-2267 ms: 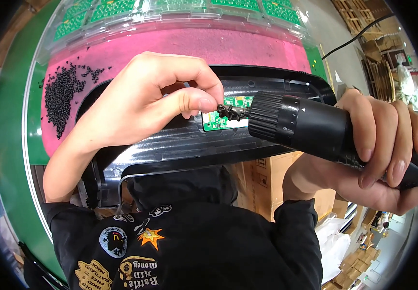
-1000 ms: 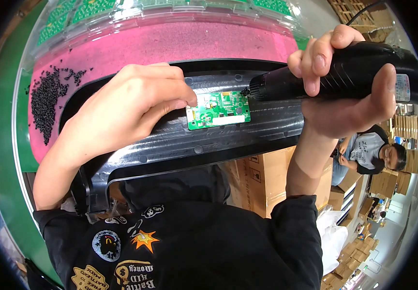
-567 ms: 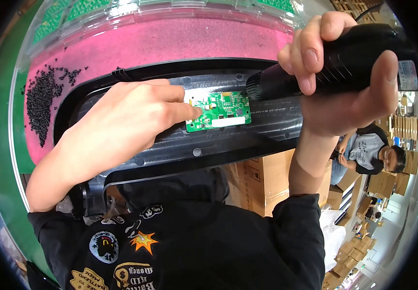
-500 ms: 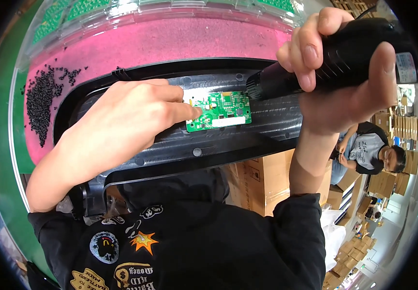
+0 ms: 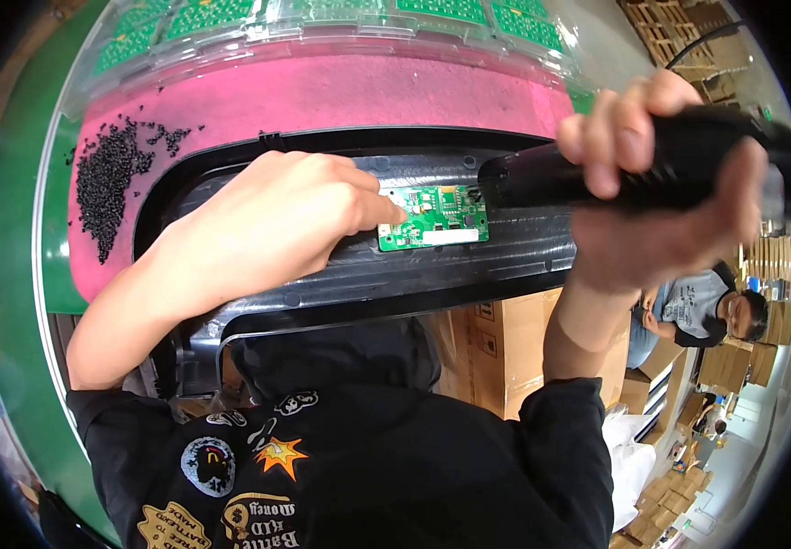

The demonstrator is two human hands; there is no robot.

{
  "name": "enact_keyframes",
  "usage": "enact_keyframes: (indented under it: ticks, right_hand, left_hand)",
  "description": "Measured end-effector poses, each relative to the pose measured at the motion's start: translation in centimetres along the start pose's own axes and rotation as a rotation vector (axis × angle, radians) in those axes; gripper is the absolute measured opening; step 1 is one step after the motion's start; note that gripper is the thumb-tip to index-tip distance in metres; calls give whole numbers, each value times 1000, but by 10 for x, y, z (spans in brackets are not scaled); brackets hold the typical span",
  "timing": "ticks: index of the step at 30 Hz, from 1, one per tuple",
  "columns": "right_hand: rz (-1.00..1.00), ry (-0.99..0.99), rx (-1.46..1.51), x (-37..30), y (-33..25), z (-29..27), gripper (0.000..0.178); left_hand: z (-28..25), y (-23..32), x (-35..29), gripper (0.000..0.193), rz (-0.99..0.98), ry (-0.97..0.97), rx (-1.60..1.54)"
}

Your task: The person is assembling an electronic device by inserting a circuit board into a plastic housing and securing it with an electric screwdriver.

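A green circuit board (image 5: 441, 218) with a white strip lies inside a long black plastic housing (image 5: 359, 291). The index finger of my left hand (image 5: 290, 215) presses on the board's left end; the other fingers are curled and partly hidden. My right hand (image 5: 629, 215) is wrapped round a black, corded power tool, which looks like an electric screwdriver (image 5: 542, 183). Its nose is at the board's upper right corner, where the exact contact is hard to see.
Small black screws (image 5: 107, 188) lie heaped on a pink mat (image 5: 322, 91) at the left. Clear plastic trays (image 5: 322, 27) with green boards stand at the back. Cardboard boxes (image 5: 524, 352) are below the housing, and another person (image 5: 698, 306) sits at the right.
The view has shifted a little, so the mat, housing and board appear farther right. The screwdriver's nose now meets or overlaps the board's upper right corner. My left finger remains on the board.
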State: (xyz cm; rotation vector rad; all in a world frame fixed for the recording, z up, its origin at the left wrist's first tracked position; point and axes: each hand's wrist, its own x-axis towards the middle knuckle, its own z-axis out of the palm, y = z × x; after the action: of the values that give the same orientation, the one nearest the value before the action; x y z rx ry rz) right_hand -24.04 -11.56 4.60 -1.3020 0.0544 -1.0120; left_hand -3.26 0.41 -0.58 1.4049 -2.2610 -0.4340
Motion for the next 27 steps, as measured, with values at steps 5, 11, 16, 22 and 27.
enact_keyframes:
  ticks: [5, 11, 16, 22, 27]
  right_hand:
    - [-38, 82, 203, -2, -17, 28, 47]
    - [-67, 92, 210, 1, -15, 36, 45]
    - [-85, 105, 204, 1, -14, 39, 44]
    - [-118, 125, 196, 0, -13, 44, 43]
    - [-167, 149, 183, 0, -3, 54, 50]
  left_hand:
    - [-6, 2, 4, 22, 27, 235, -323]
    - [-8, 3, 4, 24, 85, 338, -350]
    - [-8, 1, 4, 26, 161, 363, -317]
    - [-16, 7, 2, 26, 84, 352, -295]
    - [-6, 2, -2, 26, 215, 475, 131]
